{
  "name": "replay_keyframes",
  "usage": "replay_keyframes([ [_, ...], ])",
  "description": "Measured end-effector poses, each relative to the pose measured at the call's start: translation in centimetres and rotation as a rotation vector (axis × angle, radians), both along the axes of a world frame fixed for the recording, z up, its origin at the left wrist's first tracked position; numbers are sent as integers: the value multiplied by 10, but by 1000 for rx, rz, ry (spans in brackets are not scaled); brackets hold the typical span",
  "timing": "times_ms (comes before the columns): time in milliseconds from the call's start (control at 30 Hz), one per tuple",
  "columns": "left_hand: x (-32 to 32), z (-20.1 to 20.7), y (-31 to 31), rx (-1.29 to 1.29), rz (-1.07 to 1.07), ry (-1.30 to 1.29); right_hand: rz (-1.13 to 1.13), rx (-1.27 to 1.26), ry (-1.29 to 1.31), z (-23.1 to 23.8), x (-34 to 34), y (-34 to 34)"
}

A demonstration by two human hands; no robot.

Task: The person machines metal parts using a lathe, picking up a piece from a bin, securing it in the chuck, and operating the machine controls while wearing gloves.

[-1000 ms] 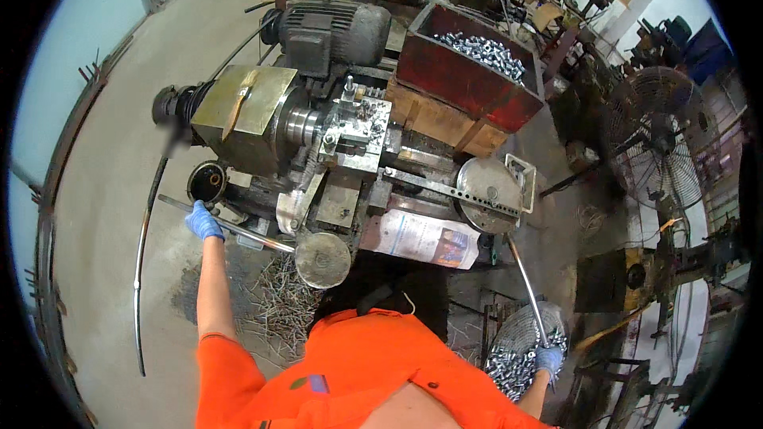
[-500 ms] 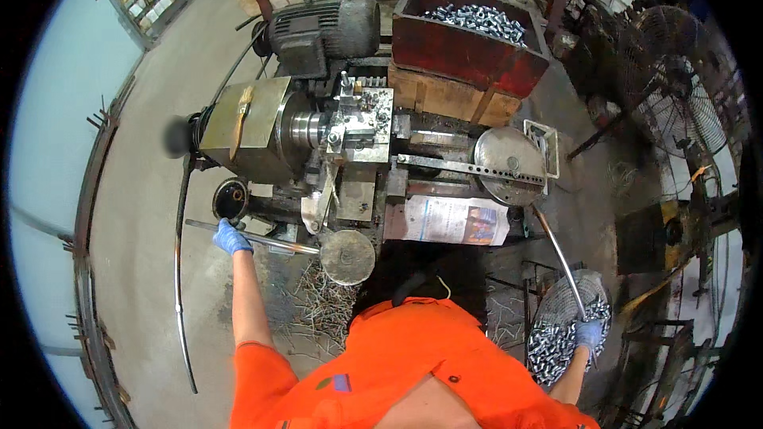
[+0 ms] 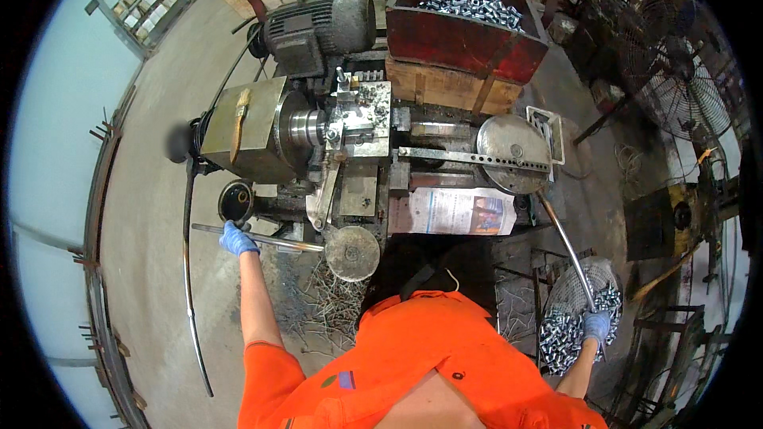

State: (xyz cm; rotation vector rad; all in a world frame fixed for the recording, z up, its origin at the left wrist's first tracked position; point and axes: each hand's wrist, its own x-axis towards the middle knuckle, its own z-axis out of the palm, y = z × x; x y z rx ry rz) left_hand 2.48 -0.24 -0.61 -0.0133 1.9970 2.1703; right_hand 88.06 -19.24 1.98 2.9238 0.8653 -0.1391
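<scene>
My left hand (image 3: 238, 239), in a blue glove, is closed round a steel lever bar (image 3: 288, 244) that reaches across to a round metal disc (image 3: 352, 253). My right hand (image 3: 596, 324), gloved in blue too, grips the lower end of a long metal lever (image 3: 566, 240) slanting down from a large round plate (image 3: 513, 154). Under that hand sits a wire basket (image 3: 569, 292) of short shiny metal pieces (image 3: 561, 339). Before me stands a lathe-like machine with a spindle (image 3: 306, 127) and a tool block (image 3: 362, 119).
A red bin (image 3: 461, 49) of metal pieces stands behind the machine, near a motor (image 3: 319, 28). A brush (image 3: 238, 123) lies on the spindle housing. Newspaper (image 3: 457, 211) covers the machine's front. Metal shavings (image 3: 330, 302) litter the floor. A caged fan (image 3: 690, 95) is at right.
The whole view has shifted slightly. Both hands keep their grip on the same levers, and the lever positions look much the same.
</scene>
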Motion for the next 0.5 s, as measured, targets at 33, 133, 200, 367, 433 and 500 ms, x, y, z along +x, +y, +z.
replay_keyframes([
  [33,-1,-1,0,5,0,2,-2,-14,17,2,-1,0],
  [133,-1,-2,2,17,5,1,8,-36,-77,-10,4,-3],
  [200,2,0,4,21,17,-11,15,-41,-42,-9,5,-6],
  [367,-7,-7,1,35,12,-2,5,-37,-72,-20,10,-10],
  [433,-7,-7,1,40,5,1,-26,-2,-60,-18,5,-9],
  [500,-4,-4,1,39,-9,8,-26,-26,-61,-15,2,-8],
])
